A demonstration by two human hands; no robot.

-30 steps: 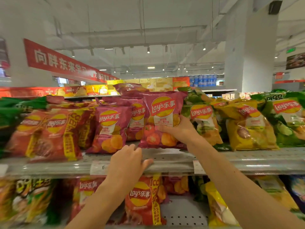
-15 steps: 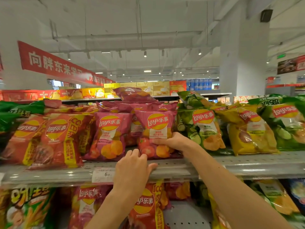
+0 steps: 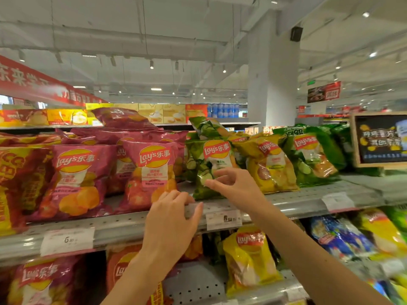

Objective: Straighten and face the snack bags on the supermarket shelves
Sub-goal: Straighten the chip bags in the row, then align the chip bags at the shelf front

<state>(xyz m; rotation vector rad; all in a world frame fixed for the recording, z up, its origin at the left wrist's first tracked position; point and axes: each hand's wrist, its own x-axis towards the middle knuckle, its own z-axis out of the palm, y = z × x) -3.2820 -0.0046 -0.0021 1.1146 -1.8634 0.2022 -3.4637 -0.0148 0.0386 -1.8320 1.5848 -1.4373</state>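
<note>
Lay's snack bags stand in a row on the upper shelf [image 3: 123, 227]. A pink bag [image 3: 152, 172] stands upright, facing me, just left of centre. Right of it is a green cucumber-flavour bag [image 3: 211, 155], leaning back a little. My right hand [image 3: 237, 186] is at that green bag's lower front with the fingers apart, thumb and forefinger touching the foil. My left hand [image 3: 169, 225] lies flat on the shelf's front rail below the pink bag and holds nothing.
Another pink bag [image 3: 74, 179] and a red-orange bag [image 3: 19, 179] stand to the left. A yellow bag [image 3: 271, 166], more green bags [image 3: 308, 155] and a framed sign [image 3: 381, 139] are to the right. The lower shelf holds a yellow bag [image 3: 248, 258] and a blue bag [image 3: 339, 236]. A price tag [image 3: 68, 241] hangs on the rail.
My right hand has let go of the pink bag, which now stands on the shelf, and has moved right to the green bag. My left hand has settled on the shelf rail.
</note>
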